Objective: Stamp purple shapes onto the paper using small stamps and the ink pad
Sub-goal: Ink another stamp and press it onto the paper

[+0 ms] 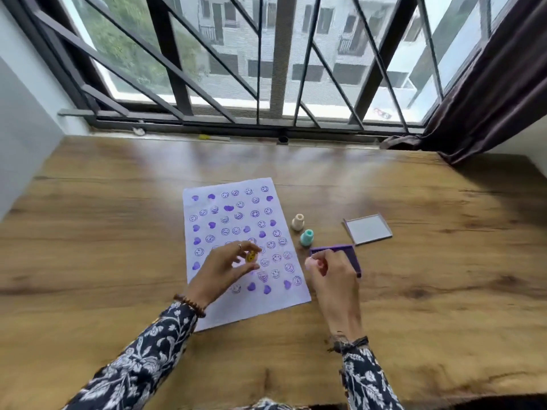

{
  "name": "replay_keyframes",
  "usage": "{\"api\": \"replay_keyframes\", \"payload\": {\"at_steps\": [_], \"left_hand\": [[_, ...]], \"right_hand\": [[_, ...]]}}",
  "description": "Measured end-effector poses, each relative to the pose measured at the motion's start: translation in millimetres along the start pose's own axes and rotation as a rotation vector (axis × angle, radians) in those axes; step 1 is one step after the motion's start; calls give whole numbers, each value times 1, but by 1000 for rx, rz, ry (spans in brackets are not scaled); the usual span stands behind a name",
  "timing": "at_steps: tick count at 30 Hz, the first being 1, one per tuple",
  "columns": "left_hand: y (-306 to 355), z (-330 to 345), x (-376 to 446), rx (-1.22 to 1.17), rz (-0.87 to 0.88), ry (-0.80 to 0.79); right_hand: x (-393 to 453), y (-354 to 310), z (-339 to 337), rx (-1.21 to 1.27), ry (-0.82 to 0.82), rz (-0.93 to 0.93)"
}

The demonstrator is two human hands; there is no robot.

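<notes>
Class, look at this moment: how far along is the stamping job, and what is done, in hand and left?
Done: the paper is nearly covered with purple hearts and smiley faces. In hand: the left hand holds a small yellow stamp above the sheet; the right hand pinches a pale pink stamp beside the purple ink pad. Left: the bare bottom strip; the cream stamp and teal stamp stand unused.

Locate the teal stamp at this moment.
In the head view, the teal stamp stands upright on the table, just right of the paper, between the cream stamp and the purple ink pad.
</notes>
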State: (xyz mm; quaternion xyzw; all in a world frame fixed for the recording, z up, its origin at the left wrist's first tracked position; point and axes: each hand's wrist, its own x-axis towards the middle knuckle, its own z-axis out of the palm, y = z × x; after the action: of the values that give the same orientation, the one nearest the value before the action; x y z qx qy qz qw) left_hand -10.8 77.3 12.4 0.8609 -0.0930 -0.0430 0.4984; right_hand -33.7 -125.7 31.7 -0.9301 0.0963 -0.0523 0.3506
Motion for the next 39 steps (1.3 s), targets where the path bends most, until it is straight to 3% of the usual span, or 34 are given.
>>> {"api": "replay_keyframes", "payload": {"at_steps": [4,9,16,26,34,39], "left_hand": [[-30,-41,-25,100,-24,63],[-55,-73,-50,164,-71,25],[-67,-76,-56,184,-2,-43],[-79,-78,-56,127,54,-39],[-84,-77,-53,119,72,-42],[-81,-78,-52,111,45,-36]], "right_hand": [[-47,-32,36,170,-131,-43],[-83,-69,72,139,-248,-87],[-100,-99,99,-41,-295,-154],[-114,-111,112,-265,-158,-239],[-84,-114,114,-328,-366,-163],[-90,-114,118,-341,-322,-226]]}}
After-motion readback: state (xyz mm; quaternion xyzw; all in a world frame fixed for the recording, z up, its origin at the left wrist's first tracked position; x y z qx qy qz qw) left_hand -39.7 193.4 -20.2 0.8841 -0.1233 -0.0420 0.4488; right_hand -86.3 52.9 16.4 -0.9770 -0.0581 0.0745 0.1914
